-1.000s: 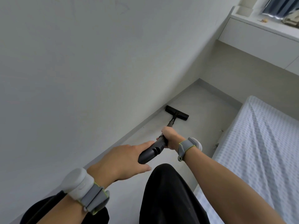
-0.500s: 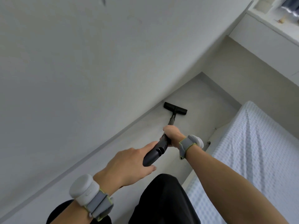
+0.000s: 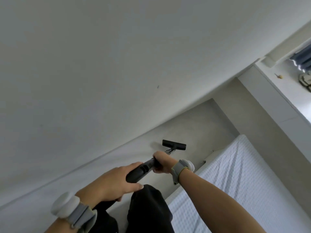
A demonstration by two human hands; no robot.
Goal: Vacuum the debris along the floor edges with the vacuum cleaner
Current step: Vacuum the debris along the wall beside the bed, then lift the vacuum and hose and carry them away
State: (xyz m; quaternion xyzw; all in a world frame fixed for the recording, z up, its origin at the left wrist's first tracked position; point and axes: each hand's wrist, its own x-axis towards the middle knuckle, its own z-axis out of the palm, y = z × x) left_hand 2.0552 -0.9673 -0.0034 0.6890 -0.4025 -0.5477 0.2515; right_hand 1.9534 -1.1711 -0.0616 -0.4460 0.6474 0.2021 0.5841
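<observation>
A black vacuum cleaner wand (image 3: 141, 170) runs from my hands down to its flat black floor head (image 3: 174, 145). The head rests on the pale floor (image 3: 198, 128) a short way out from the skirting (image 3: 134, 140) of the white wall. My left hand (image 3: 111, 182) grips the thick rear end of the wand. Further down the tube, my right hand (image 3: 162, 163) grips it with the fingers curled round. No debris shows on the floor.
A bed with a white textured cover (image 3: 244, 182) borders the narrow floor strip on the right. A white cabinet with a ledge (image 3: 269, 98) closes the far end. My dark trouser legs (image 3: 148, 209) stand at the bottom.
The floor head has turned to lie more level and sits a little further from the wall. My view has tilted and swung left. Both hands keep their grip.
</observation>
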